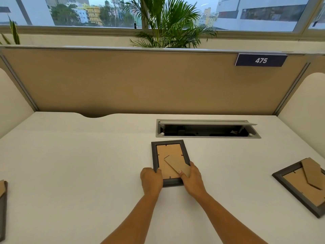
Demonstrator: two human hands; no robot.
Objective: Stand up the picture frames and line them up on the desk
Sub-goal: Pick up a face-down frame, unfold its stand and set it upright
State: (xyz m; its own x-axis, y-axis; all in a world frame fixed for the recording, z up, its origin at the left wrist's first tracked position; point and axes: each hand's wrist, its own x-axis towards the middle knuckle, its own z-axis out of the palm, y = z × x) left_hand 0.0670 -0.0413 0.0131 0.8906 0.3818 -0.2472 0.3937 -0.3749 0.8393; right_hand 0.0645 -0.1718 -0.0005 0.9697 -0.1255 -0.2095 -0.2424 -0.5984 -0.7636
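Observation:
A dark grey picture frame (169,152) lies face down at the middle of the white desk (79,164), its brown cardboard back up. My left hand (151,180) grips its near left corner. My right hand (191,180) holds the near right side, thumb on the cardboard stand flap (176,164), which is lifted slightly off the back. A second frame (302,184) lies face down at the right edge of the view, flap raised. A third frame (3,208) shows only partly at the far left edge.
An open cable tray (207,129) is set into the desk just behind the middle frame. A tan partition (140,81) with a "475" label (261,60) closes the back. A palm plant (168,23) and windows stand beyond it.

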